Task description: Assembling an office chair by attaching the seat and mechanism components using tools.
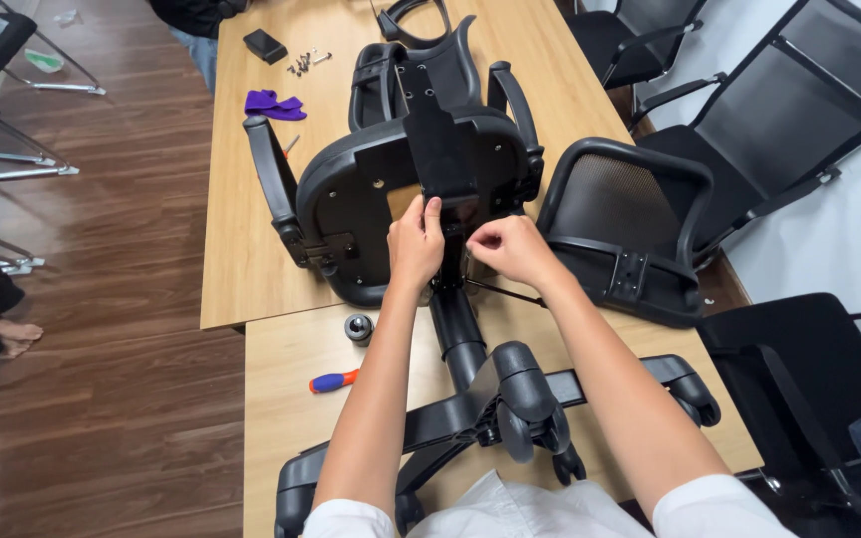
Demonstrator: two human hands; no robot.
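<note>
You press your left hand (417,242) flat-fingered on the mounting plate (437,139) under the upturned chair seat (361,199), mid-table; your right hand (510,249) pinches something small, likely a bolt needing alignment.

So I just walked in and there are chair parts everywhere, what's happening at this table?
A person is working on an office chair lying upturned on the wooden table. The left hand rests on the black plate fixed under the seat, and the right hand pinches at the spot where the column meets it. The wheeled base points toward the person. A mesh backrest, a screwdriver, some bolts and a purple cloth lie nearby.
</note>
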